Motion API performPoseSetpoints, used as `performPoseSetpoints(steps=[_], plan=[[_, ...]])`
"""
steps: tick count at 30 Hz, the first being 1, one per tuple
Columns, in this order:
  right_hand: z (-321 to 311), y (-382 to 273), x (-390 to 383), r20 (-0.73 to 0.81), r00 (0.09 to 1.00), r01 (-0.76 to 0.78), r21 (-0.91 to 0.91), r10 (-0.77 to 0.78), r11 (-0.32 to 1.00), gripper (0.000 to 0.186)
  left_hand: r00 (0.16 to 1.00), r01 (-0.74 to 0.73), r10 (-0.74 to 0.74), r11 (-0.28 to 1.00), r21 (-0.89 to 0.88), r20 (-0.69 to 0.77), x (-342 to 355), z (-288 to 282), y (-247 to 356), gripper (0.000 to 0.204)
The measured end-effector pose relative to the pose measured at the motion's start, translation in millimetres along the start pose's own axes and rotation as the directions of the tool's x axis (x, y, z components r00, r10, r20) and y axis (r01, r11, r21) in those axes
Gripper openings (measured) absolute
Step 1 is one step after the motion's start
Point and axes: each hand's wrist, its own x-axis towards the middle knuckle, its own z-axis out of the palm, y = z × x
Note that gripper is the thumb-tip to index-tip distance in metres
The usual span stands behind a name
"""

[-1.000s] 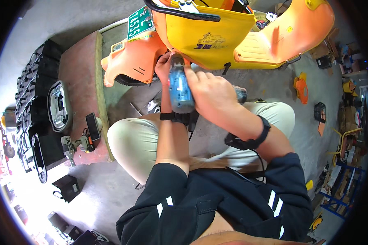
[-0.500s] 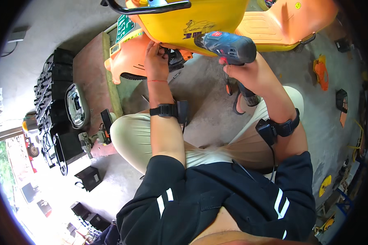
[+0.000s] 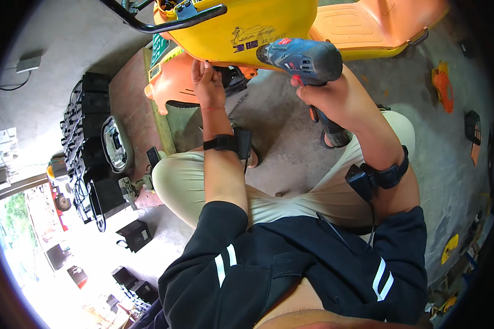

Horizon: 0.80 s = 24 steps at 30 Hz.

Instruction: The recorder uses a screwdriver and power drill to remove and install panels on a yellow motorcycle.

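Observation:
My right hand (image 3: 330, 97) is wrapped round the grip of a blue and black cordless drill (image 3: 304, 59). The drill lies level, its chuck pointing left in front of the yellow body panel (image 3: 258, 27) of a scooter. At the panel's lower left edge, above the orange fender (image 3: 175, 82), is my left hand (image 3: 208, 85). Its thumb and forefinger come together at that edge and the other fingers curl in. Anything between those fingertips is too small to make out. A dark mechanical part (image 3: 237, 81) of the scooter shows beside the left hand, partly hidden.
A black handlebar-like tube (image 3: 170, 24) crosses the upper left. The scooter's orange footboard (image 3: 348, 24) extends to the right. At left stand black crates (image 3: 85, 120), a grey oval housing (image 3: 117, 143) and another power tool (image 3: 129, 189). An orange part (image 3: 442, 86) lies on the right floor.
The view has shifted slightly, so the scooter sits higher and farther left. My left fingers have straightened upward at the panel edge. The drill stays in my right hand, close to the panel.

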Motion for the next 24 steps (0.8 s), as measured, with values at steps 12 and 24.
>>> performPoseSetpoints(steps=[12,24], plan=[[-3.4,8.5,-2.3,-0.008,1.0,-0.005,-0.002,0.005,1.0,0.022,0.998,0.041,-0.054,0.966,-0.254,-0.043,4.2,-4.1,-11.1,0.022],[-14.1,16.4,-6.2,-0.073,0.997,0.01,-0.005,-0.011,1.0,0.024,0.95,-0.031,0.22,0.773,0.633,-0.223,-23.7,23.7,-33.3,0.025]])
